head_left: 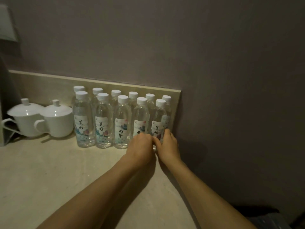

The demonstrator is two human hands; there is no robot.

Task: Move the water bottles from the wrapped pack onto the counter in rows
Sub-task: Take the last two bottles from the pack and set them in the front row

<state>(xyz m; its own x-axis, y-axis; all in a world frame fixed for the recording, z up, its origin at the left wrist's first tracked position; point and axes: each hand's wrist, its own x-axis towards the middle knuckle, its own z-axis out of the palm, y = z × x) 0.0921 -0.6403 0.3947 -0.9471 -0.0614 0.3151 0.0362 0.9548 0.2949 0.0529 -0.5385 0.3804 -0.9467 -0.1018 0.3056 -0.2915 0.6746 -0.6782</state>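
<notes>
Head view: bottle labels "美好", "无界".

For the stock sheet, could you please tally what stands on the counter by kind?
Water bottles, white caps, in two rows: 11 (6 back, 5 front)
White lidded cups: 2
Total: 13
The left hand and right hand are at the two rightmost front bottles.

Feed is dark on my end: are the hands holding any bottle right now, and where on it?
Both the left hand and right hand grip the lower body of the front row's rightmost bottle, which stands on the counter.
</notes>
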